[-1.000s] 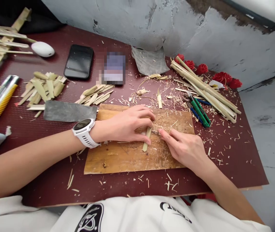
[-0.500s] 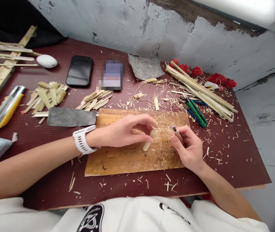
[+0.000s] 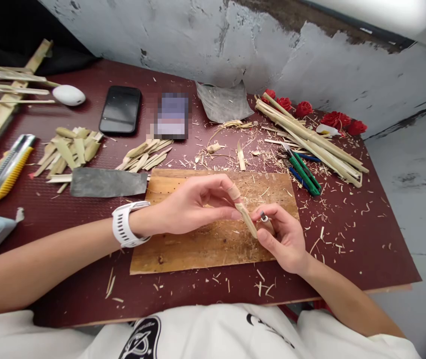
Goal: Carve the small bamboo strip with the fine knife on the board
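Observation:
My left hand (image 3: 201,204), with a white watch on its wrist and a tan wrap on one finger, pinches a short pale piece of bamboo (image 3: 248,222). The piece slants down to the right above the wooden board (image 3: 183,252), its lower end reaching the fingers of my right hand (image 3: 284,239). Closed in that right hand is a small carving chisel (image 3: 267,224), its metal tip pointing up and its wooden handle partly hidden by the fingers. The chisel tip stands apart from the bamboo piece.
Bamboo strips (image 3: 314,139), a green utility knife (image 3: 303,172) and red flowers (image 3: 336,120) lie at the right. Leftward are a broad grey blade (image 3: 108,182), cut bamboo pieces (image 3: 73,149), a yellow cutter (image 3: 5,169) and a phone (image 3: 120,110). Shavings litter the table.
The bamboo piece has swung from slanting down-left to slanting down-right. My right hand has come left and slightly down, close to the piece, still holding the chisel.

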